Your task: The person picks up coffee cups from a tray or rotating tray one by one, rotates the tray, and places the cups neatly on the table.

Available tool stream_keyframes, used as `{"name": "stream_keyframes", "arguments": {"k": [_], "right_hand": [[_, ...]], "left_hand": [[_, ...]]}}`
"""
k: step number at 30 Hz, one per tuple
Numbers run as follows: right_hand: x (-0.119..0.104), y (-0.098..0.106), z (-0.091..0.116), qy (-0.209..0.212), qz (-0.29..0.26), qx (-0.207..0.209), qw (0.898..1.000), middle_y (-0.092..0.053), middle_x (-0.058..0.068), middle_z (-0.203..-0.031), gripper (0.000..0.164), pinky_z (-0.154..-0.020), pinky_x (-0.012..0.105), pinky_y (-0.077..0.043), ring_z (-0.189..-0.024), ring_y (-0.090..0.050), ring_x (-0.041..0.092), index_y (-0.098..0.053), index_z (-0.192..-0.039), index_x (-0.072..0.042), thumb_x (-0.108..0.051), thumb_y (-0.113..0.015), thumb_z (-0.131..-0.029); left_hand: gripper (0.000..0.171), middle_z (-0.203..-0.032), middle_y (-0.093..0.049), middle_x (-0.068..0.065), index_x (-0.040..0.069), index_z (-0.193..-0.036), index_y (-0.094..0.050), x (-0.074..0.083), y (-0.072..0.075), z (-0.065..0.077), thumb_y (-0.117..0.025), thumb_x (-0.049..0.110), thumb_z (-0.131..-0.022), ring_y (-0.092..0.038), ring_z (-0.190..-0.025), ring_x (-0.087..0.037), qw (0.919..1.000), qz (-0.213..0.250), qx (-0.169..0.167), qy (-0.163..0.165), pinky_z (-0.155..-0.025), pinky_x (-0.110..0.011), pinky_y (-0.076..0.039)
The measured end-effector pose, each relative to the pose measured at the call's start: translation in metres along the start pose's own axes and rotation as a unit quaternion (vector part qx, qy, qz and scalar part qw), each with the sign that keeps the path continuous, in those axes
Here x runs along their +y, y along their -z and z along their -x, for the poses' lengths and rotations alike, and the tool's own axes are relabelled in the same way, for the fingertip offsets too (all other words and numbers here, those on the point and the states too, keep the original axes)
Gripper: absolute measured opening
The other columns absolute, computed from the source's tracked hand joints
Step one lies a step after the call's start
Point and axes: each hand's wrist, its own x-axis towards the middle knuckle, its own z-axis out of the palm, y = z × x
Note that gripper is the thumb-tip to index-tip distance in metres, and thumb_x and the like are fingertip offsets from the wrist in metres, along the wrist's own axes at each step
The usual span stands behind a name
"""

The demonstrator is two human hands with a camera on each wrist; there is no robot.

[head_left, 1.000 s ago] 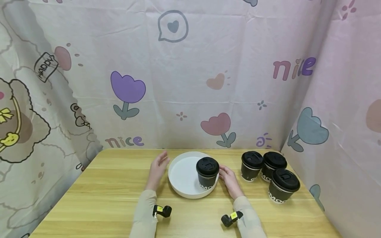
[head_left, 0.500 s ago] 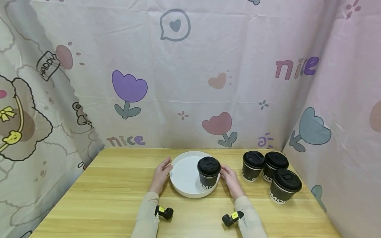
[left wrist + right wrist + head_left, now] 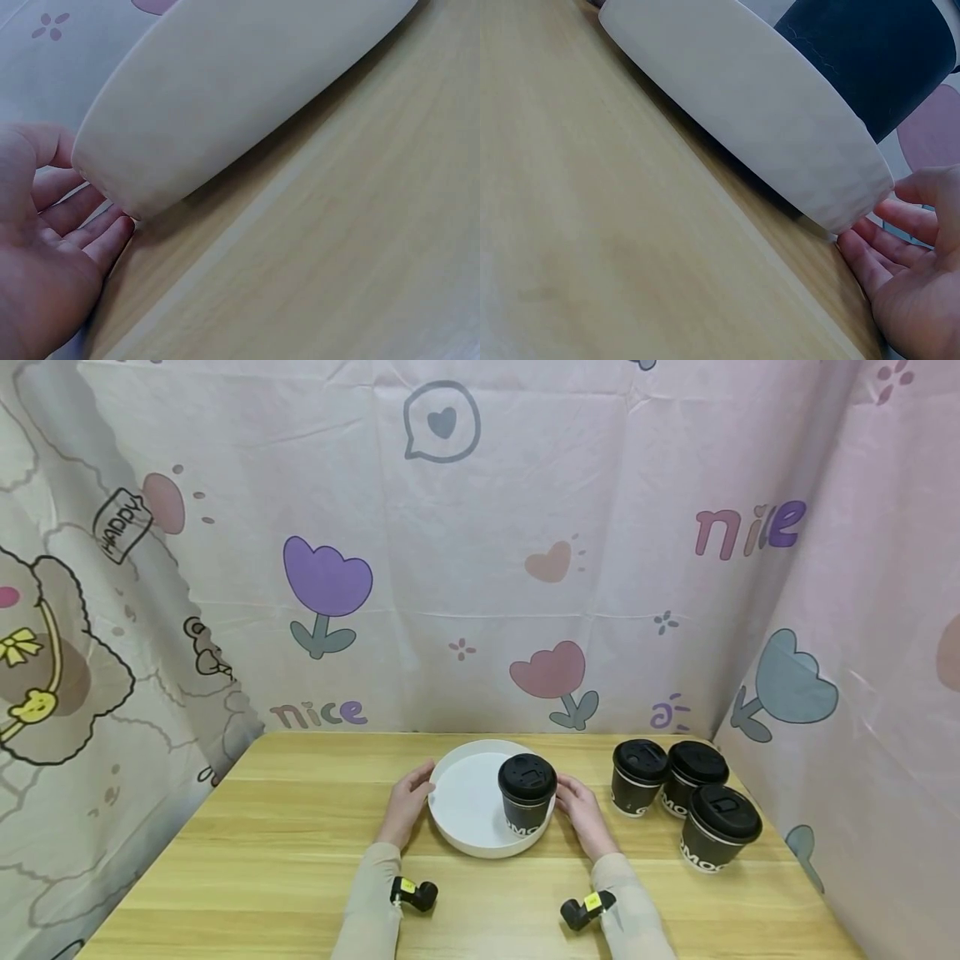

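Note:
A round white tray (image 3: 468,806) with a low raised rim stands on the table, one black paper cup (image 3: 525,810) with a black lid upright on its right part. At its left side my left hand (image 3: 406,803) grips the edge; in the left wrist view the thumb meets the rim and the fingertips (image 3: 124,223) reach the bottom edge. My right hand (image 3: 585,818) holds the opposite side, close beside the cup. The right wrist view has its thumb at the rim and other fingers (image 3: 859,240) at the tray's lower edge.
To the right stand more lidded black cups: one at the back left (image 3: 636,781), another behind (image 3: 693,768) and a front one (image 3: 712,839). A printed curtain (image 3: 450,568) hangs along the back of the wooden table (image 3: 262,852) and both sides.
My left hand has come in from the left, apart from the tray, to its edge. The right hand stays by the tray's right side. Tray and cups look unmoved.

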Motion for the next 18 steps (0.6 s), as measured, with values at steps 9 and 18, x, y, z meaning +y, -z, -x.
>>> {"name": "stream_keyframes", "arguments": {"k": [9,18], "right_hand": [[-0.003,0.0,0.001,0.005,0.01,0.004,1.0,-0.054,0.025,-0.138,0.041,-0.101,0.034,-0.052,-0.11,-0.061,0.011,-0.052,-0.133,0.006,-0.018,-0.051,-0.1],[-0.021,0.002,0.004,0.009,0.0,0.017,1.0,-0.055,0.025,-0.136,0.043,-0.102,0.04,-0.051,-0.106,-0.064,0.015,-0.05,-0.137,0.003,-0.02,-0.05,-0.101]], "left_hand": [[0.046,-0.145,-0.051,-0.019,0.002,-0.139,-0.051,0.003,-0.001,0.001,-0.051,0.003,-0.093,-0.045,-0.136,-0.032,0.9999,-0.007,0.006,0.009,-0.114,-0.045,-0.039],[0.047,-0.147,-0.047,-0.021,0.0,-0.141,-0.048,0.005,0.0,0.003,-0.052,0.005,-0.094,-0.041,-0.139,-0.035,0.9998,-0.009,-0.01,0.013,-0.115,-0.046,-0.037]]}}
